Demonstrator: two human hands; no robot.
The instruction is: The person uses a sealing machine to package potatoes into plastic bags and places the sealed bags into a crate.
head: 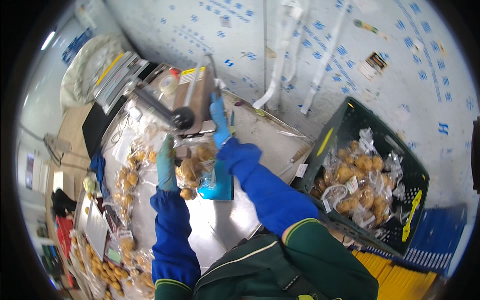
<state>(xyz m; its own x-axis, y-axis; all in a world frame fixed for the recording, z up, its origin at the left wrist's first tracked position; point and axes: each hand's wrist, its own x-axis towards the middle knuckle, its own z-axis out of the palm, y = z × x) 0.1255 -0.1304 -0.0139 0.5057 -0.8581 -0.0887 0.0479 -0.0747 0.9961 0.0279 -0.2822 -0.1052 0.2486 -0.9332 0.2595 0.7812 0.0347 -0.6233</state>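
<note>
My left hand (167,163), in a greenish glove, is raised just below the black ball knob (182,117) of a bag-sealing machine's lever; whether it touches anything is unclear. My right hand (219,120), in a blue glove, lies along the right side of the machine's brown box-shaped body (195,88), fingers pointing away from me. Between and below the hands, clear plastic bags of potatoes (191,168) rest partly on a blue tray (225,183). A roll of clear tape (168,84) sits left of the box.
A dark green crate (416,180) of bagged potatoes stands at right. A knife (294,159) lies near the table's edge (270,116). More bagged potatoes (125,180) line the left side, with loose potatoes (105,270) lower left. A metal scale-like device (120,80) stands upper left.
</note>
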